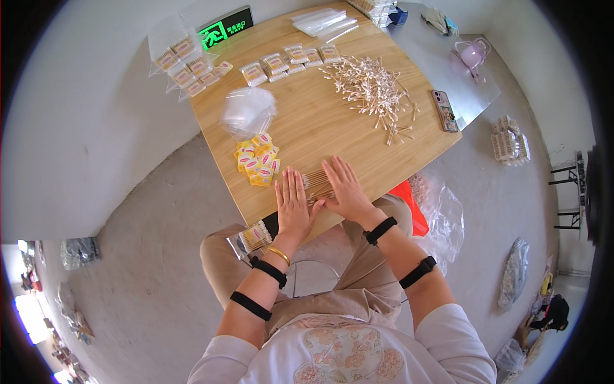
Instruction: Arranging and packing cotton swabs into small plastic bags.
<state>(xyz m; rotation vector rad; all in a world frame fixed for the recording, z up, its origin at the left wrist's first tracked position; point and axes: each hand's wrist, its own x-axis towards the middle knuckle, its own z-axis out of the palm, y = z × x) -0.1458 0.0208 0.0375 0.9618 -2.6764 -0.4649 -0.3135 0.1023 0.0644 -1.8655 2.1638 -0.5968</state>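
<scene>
Near the table's front edge lies a row of cotton swabs (pixel 317 179), side by side, between my two hands. My left hand (pixel 294 200) rests against the left ends of the swabs with its fingers stretched out. On the other side my right hand (pixel 347 193) lies flat at the right ends, fingers straight and thumb toward the left hand. Neither hand grips anything. Left of my left hand are a heap of yellow-and-white cards (pixel 257 161) and, below the table edge, a clear pack of swabs (pixel 255 237). A large loose pile of cotton swabs (pixel 371 86) covers the far right.
Clear plastic bags (pixel 248 112) lie beyond the cards. Filled swab packs (pixel 275 63) line the back, with more bagged packs (pixel 185 67) at the far left corner. Clear plastic sleeves (pixel 323 24) lie at the far edge. A phone (pixel 444 110) sits at the right edge.
</scene>
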